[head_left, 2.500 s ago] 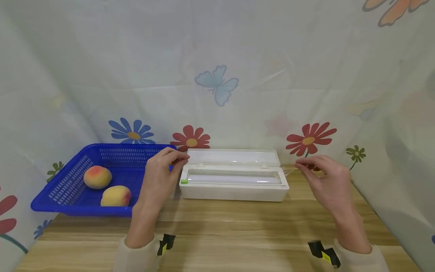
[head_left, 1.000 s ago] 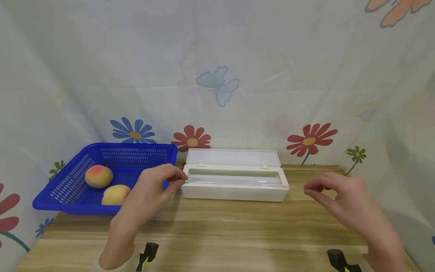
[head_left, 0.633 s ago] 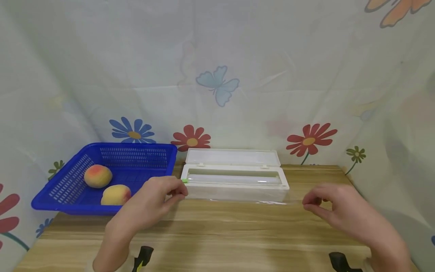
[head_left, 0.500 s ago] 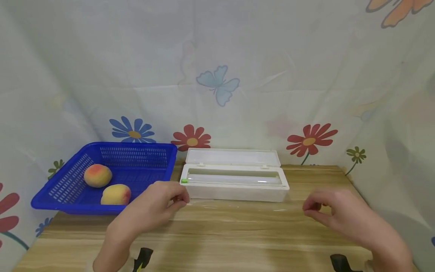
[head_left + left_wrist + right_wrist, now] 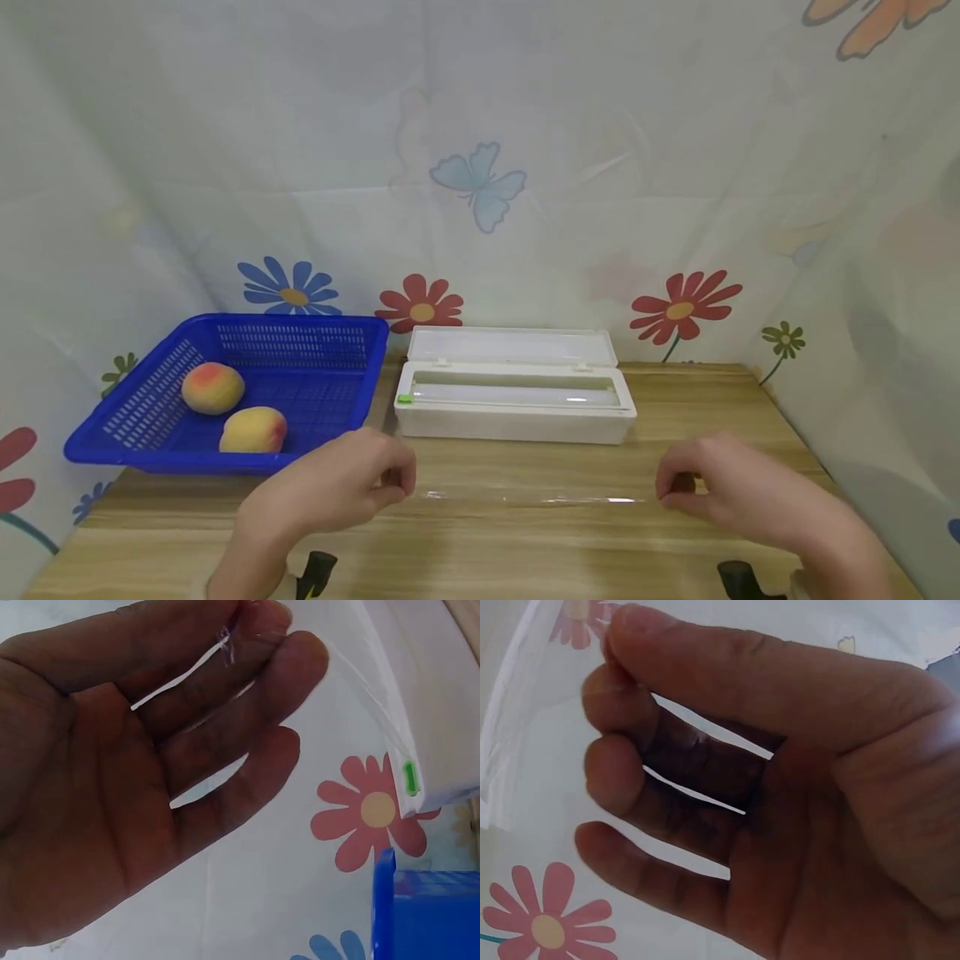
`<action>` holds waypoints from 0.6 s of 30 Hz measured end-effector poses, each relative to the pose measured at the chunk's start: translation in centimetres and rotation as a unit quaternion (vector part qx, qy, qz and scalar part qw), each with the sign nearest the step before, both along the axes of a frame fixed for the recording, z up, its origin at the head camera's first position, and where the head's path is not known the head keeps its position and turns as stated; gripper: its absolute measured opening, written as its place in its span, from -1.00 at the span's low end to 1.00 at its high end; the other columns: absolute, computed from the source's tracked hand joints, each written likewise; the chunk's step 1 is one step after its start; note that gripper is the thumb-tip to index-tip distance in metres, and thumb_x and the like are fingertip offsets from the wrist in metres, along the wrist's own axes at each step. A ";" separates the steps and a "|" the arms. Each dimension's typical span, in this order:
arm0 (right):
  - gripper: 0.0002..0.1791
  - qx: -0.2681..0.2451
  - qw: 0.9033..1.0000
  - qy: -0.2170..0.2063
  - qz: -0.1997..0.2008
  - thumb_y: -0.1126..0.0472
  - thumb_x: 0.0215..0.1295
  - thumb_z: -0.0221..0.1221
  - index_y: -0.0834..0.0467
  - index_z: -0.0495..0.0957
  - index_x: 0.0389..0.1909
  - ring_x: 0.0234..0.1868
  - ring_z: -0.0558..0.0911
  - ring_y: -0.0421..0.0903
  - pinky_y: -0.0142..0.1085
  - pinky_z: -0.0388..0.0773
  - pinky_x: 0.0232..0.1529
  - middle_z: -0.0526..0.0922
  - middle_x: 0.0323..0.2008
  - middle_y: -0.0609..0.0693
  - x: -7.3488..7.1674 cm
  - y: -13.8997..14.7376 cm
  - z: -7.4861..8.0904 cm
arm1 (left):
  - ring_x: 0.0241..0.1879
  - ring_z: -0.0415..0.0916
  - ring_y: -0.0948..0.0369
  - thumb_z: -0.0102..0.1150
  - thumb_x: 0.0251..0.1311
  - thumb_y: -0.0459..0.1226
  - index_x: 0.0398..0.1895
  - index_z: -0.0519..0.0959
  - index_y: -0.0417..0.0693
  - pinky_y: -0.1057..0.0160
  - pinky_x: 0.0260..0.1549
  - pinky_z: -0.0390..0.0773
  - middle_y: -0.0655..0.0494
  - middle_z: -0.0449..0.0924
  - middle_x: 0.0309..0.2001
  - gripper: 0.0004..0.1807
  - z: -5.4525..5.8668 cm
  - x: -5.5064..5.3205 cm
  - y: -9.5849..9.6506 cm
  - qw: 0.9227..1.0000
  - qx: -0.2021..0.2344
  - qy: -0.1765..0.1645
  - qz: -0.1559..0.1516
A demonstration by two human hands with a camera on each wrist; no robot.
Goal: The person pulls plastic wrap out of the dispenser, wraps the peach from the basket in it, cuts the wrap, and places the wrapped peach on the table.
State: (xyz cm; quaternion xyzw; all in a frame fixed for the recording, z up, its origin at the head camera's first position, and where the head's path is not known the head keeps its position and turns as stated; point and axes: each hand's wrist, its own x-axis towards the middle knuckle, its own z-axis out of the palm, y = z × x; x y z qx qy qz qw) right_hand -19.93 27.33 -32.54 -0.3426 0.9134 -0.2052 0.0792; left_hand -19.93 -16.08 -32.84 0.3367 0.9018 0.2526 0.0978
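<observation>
A sheet of clear plastic wrap (image 5: 555, 500) stretches between my hands in front of a white wrap dispenser box (image 5: 517, 425). My left hand (image 5: 341, 483) pinches its left corner between thumb and fingertips. At the other end, my right hand (image 5: 738, 492) pinches the right corner. The box lid (image 5: 513, 346) stands open at the back, and a wrap roll (image 5: 517, 395) lies inside. A green slide cutter (image 5: 405, 398) sits at the left of the front rim. In the left wrist view, a crumpled bit of wrap (image 5: 226, 645) shows at the fingertips.
A blue plastic basket (image 5: 300, 379) stands left of the box, close to my left hand. Two peaches, one redder (image 5: 213, 388) and one yellower (image 5: 253, 430), lie in it. A flowered cloth (image 5: 480, 250) hangs behind the wooden table (image 5: 525, 550).
Both hands have come down and toward me from the box, drawing the wrap out over its front edge. The box, basket and peaches have stayed in place.
</observation>
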 end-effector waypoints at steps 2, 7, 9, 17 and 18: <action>-0.73 0.014 1.000 -0.018 -0.006 0.28 0.21 0.44 -0.19 0.64 -0.43 -0.42 0.47 -0.37 -0.34 0.54 -0.38 0.54 -0.45 -0.42 -0.1 -0.3 -0.2 | -0.48 0.43 0.37 0.30 0.24 -0.48 -0.45 0.64 0.15 0.34 -0.44 0.54 0.42 0.51 -0.49 -0.72 -0.3 -0.1 0.1 1.000 -0.001 -0.005 -0.003; -0.73 0.016 0.999 -0.047 -0.010 0.30 0.22 0.43 -0.13 0.63 -0.49 -0.48 0.43 -0.36 -0.36 0.47 -0.45 0.51 -0.52 -0.38 -0.2 -0.8 -1.0 | -0.54 0.38 0.41 0.34 0.09 -0.52 -0.56 0.65 0.11 0.37 -0.49 0.50 0.45 0.46 -0.57 -0.70 -1.2 -0.2 0.7 0.999 -0.021 0.027 -0.014; -0.72 0.016 0.998 -0.057 -0.010 0.33 0.21 0.42 -0.11 0.62 -0.52 -0.49 0.43 -0.36 -0.37 0.46 -0.46 0.50 -0.54 -0.37 -0.3 -1.0 -1.5 | -0.55 0.38 0.42 0.39 0.06 -0.51 -0.59 0.66 0.11 0.37 -0.49 0.49 0.46 0.46 -0.58 -0.70 -1.6 -0.2 0.9 0.999 -0.033 0.029 -0.012; -0.63 0.025 0.998 -0.064 0.012 0.43 0.11 0.43 -0.10 0.59 -0.61 -0.54 0.38 -0.39 -0.40 0.42 -0.51 0.45 -0.59 -0.36 -0.5 -1.6 -3.1 | -0.60 0.32 0.39 0.31 -0.11 -0.58 -0.69 0.61 0.06 0.36 -0.59 0.43 0.42 0.40 -0.64 -0.67 -2.8 0.0 1.8 0.997 -0.061 0.036 -0.010; -0.62 0.024 0.998 -0.065 0.014 0.45 0.09 0.43 -0.09 0.59 -0.62 -0.54 0.38 -0.39 -0.40 0.42 -0.52 0.44 -0.60 -0.36 -0.5 -1.7 -3.2 | -0.61 0.32 0.40 0.28 -0.14 -0.59 -0.71 0.60 0.07 0.37 -0.60 0.42 0.42 0.39 -0.65 -0.66 -2.9 0.0 1.9 0.997 -0.063 0.040 -0.013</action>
